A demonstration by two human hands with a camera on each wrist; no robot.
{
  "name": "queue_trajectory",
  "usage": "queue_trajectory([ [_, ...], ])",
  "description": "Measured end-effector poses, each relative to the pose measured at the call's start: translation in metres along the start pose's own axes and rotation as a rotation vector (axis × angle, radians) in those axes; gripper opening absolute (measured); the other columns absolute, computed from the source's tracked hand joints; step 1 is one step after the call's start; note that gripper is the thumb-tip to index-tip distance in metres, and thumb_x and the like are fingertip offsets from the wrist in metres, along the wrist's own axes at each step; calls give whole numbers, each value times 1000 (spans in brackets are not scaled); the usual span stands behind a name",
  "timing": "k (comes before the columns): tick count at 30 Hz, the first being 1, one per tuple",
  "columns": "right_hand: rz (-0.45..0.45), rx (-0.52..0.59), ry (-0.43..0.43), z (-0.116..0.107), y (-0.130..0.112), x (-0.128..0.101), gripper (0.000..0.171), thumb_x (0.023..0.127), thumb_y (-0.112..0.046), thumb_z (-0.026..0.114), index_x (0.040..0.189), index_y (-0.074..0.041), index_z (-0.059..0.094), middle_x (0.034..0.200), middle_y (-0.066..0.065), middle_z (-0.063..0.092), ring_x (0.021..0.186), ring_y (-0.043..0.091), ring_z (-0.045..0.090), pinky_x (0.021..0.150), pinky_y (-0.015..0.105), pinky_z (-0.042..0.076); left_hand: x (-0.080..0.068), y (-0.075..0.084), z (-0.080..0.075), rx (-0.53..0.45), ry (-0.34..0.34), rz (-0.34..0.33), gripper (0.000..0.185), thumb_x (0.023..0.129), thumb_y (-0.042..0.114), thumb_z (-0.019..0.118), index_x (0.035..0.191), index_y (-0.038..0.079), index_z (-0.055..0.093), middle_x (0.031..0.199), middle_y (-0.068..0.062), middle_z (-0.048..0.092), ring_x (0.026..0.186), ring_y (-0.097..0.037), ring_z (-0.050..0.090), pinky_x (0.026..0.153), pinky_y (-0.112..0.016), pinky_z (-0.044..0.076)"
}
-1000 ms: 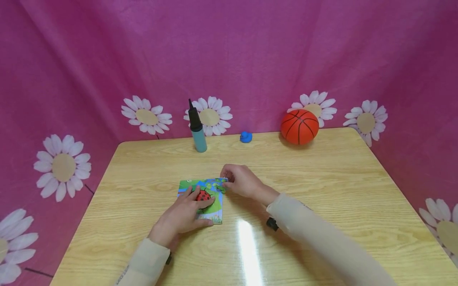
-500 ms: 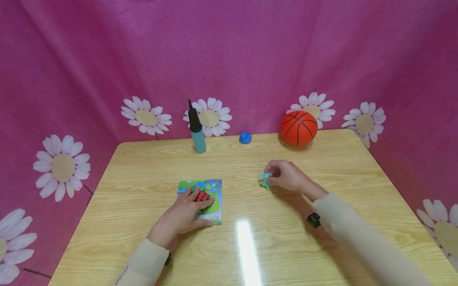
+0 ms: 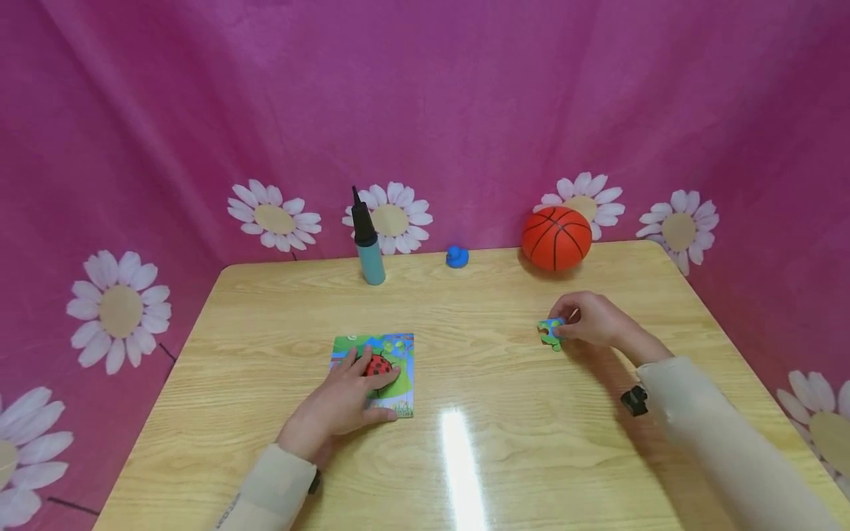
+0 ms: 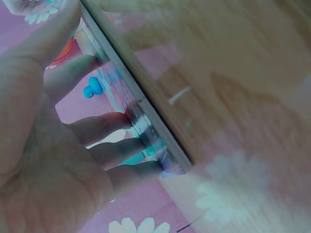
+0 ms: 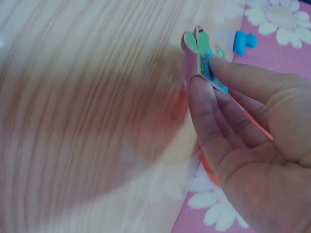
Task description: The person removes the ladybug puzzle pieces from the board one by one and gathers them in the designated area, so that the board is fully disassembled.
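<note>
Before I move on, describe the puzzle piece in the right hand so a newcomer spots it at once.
On the wooden table, find the orange basketball at the back right. Nearer the person, the right hand pinches the puzzle piece. It is small, green and blue, with rounded knobs, unlike the larger square ladybird board under the left hand.

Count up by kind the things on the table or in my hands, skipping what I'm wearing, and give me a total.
Ladybug board: 1
Jigsaw piece: 1
Black-and-teal pump: 1
Blue duck: 1
Basketball: 1
Total: 5
</note>
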State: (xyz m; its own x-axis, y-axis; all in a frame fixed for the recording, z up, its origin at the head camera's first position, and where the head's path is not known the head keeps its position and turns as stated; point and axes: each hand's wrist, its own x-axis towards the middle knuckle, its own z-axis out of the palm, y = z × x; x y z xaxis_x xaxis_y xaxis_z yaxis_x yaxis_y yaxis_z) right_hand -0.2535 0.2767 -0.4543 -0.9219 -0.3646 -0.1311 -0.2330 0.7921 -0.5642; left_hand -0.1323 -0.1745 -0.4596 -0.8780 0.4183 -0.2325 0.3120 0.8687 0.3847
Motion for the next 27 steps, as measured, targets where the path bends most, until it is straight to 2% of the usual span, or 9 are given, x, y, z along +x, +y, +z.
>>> queue_trajectory([
  [6,79,-17,-35,-3,10,-2,24,88,-13,85,108,-3,75,98,10,73,89,23,63,78,30,53,0,0,2,-5,-13,-15,70,92,52,77,155,30,54,171,-28,26,158,-59,15,125,-73,21],
  [11,75,-38,-30,-5,8,0,22,89,-11,84,107,-2,76,99,12,74,88,23,64,80,34,55,1,0,0,4,-16,-16,70,92,52,77,155,30,54,171,-27,26,158,-58,16,125,-73,22],
  [19,82,-68,-57,-4,7,0,11,91,-8,81,98,-1,76,87,8,72,80,21,57,72,30,50,2,-1,-1,3,-28,-15,71,93,52,76,156,30,51,172,-27,24,159,-57,13,126,-72,20],
  [22,93,-77,-62,-4,6,1,11,91,-9,81,99,-2,76,90,8,71,83,22,57,75,31,51,1,-2,0,4,-21,-11,70,94,52,75,156,30,51,172,-27,23,159,-57,13,127,-71,20],
  [27,19,-162,-44,-4,5,2,10,90,-13,82,95,-6,77,85,4,69,83,21,56,77,35,50,-2,-4,3,-13,-1,-8,69,94,54,74,156,32,52,173,-24,22,160,-54,13,129,-68,19],
])
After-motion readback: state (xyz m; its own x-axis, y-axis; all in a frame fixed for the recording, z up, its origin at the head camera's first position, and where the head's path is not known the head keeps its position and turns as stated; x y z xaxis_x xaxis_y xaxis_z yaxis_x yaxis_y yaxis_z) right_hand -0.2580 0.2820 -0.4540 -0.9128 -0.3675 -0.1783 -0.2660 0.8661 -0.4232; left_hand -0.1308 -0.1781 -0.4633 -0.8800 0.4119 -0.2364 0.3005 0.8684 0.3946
